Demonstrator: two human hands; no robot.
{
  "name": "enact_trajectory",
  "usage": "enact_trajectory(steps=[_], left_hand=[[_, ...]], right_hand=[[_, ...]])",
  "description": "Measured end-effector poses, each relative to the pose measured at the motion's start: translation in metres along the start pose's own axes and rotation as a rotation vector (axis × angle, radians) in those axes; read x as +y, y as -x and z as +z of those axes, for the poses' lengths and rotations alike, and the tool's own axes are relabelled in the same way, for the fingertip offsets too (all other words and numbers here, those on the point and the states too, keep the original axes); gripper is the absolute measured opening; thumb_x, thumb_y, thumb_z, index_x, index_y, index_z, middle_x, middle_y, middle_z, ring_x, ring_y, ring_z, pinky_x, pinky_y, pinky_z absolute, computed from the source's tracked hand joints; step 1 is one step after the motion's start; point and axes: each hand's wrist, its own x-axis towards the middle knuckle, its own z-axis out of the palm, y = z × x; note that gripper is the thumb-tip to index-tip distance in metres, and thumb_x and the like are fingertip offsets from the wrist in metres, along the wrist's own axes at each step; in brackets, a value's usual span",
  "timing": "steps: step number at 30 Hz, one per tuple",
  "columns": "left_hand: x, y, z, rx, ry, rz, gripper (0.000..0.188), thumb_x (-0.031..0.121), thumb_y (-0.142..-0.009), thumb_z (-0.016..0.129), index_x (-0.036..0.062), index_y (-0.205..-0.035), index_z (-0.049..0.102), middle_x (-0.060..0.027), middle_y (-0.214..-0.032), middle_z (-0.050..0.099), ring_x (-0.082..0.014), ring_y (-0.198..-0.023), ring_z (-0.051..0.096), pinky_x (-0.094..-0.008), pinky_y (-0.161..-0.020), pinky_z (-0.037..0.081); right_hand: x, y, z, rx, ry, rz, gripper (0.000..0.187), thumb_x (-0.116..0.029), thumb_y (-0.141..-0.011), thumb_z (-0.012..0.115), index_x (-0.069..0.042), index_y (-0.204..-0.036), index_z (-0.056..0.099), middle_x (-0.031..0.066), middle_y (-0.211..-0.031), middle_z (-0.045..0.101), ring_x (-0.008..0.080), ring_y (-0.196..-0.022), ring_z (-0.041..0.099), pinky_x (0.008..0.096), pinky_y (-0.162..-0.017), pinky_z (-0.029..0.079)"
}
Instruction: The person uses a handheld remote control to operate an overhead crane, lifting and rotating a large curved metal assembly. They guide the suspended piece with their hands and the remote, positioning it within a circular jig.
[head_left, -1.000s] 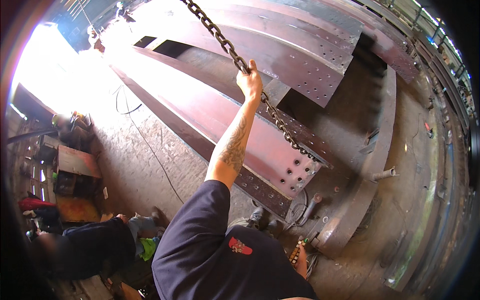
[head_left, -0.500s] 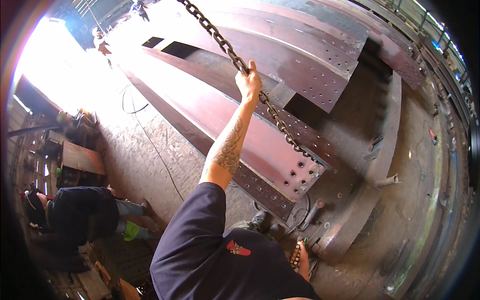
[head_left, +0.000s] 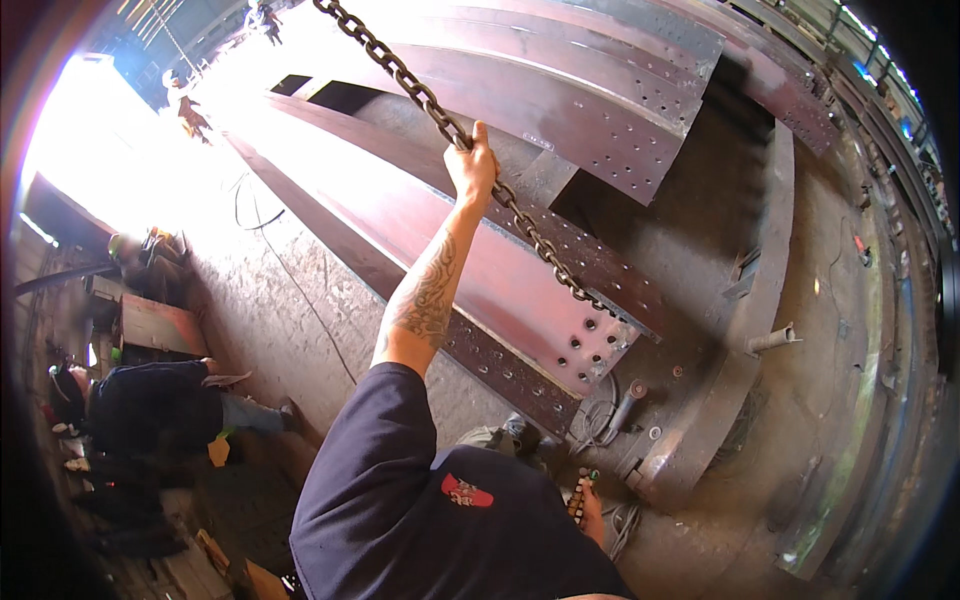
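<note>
Left hand (head_left: 473,168): wrapped round the chain (head_left: 430,106), the nearer hand
Chain: slants through it, down-right toward the beam's (head_left: 530,300) drilled end
Beam axis: runs ahead-left
Right hand (head_left: 593,512): low, clasping button control (head_left: 576,500)

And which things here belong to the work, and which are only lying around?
In the work:
- steel chain, left grip
- push-button pendant, right grip
- drilled steel beam at the chain's lower end

Lying around:
- grinder-like tool
- small metal ring
- neighbouring drilled beam
</note>
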Motion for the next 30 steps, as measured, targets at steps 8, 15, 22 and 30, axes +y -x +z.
enact_trajectory(steps=[8,15,22,30], left_hand=[[-0.009,-0.007,0.008,0.159,-0.106,0.039,0.050,0.035,-0.094,0.058,0.0028,-0.058,0.046,-0.0039,-0.041,0.046,-0.0152,-0.034,0.048,-0.0324,-0.036,0.037],[-0.023,-0.006,-0.018,0.013,-0.323,0.008,0.067,0.055,-0.081,0.066,-0.0050,-0.107,0.055,-0.0219,-0.096,0.061,-0.0287,-0.092,0.061,-0.0384,-0.083,0.048],[-0.052,0.155,-0.100,-0.226,-0.257,0.332,0.037,0.031,-0.085,0.071,-0.0008,-0.099,0.058,-0.0153,-0.080,0.066,-0.0233,-0.072,0.064,-0.0336,-0.067,0.051],[-0.222,0.366,-0.358,-1.258,-0.887,-0.256,0.058,0.053,-0.077,0.067,0.0002,-0.099,0.064,-0.0234,-0.094,0.066,-0.0412,-0.090,0.064,-0.0480,-0.075,0.051]], right_hand=[[-0.006,-0.006,-0.030,0.039,0.049,0.034,0.066,-0.052,-0.088,0.060,-0.004,-0.131,0.044,0.0094,-0.096,0.062,0.0199,-0.074,0.064,0.0353,-0.059,0.054],[-0.013,-0.004,-0.075,0.072,0.136,-0.055,0.097,-0.054,-0.084,0.063,0.003,-0.147,0.018,0.0196,-0.130,0.051,0.0321,-0.103,0.061,0.0422,-0.080,0.051],[0.109,-0.040,-0.114,0.259,0.195,-0.086,0.060,-0.042,-0.087,0.065,-0.002,-0.128,0.049,0.0126,-0.108,0.061,0.0233,-0.090,0.063,0.0387,-0.072,0.051],[0.104,0.087,-0.015,0.158,0.570,0.020,0.047,-0.038,-0.081,0.073,-0.002,-0.108,0.060,0.0101,-0.092,0.064,0.0228,-0.080,0.060,0.0367,-0.072,0.047]])
